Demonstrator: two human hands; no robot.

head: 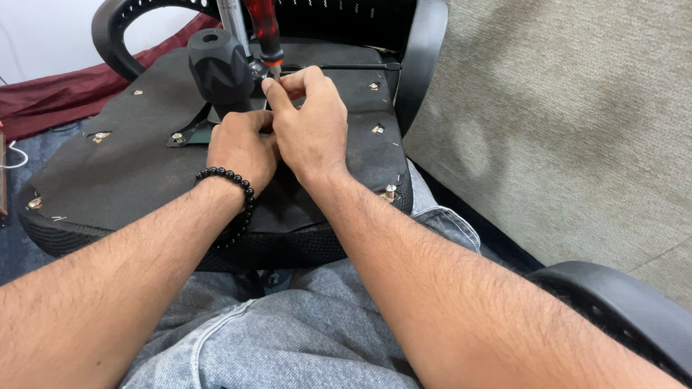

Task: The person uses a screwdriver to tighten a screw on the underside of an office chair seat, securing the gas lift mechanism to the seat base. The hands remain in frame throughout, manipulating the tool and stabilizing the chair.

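Grey jeans [290, 345] lay nearest, under both forearms. Left of the fingers stood a black ribbed cylinder [220, 68] on the upturned chair seat [127, 169]. The left hand [239, 148] rested curled, holding nothing visible. The right hand [308, 122] pinched narrowly at the red-handled screwdriver [265, 27] tip just above its fingertips.

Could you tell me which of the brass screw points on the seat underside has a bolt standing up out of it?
The one at the seat's front right corner, beside the right forearm; the others sit flush.

Matt black cloth covers the seat underside [142, 160], set with shiny metal bolts [390, 191], beside a glossy red plastic screwdriver handle [261, 19].
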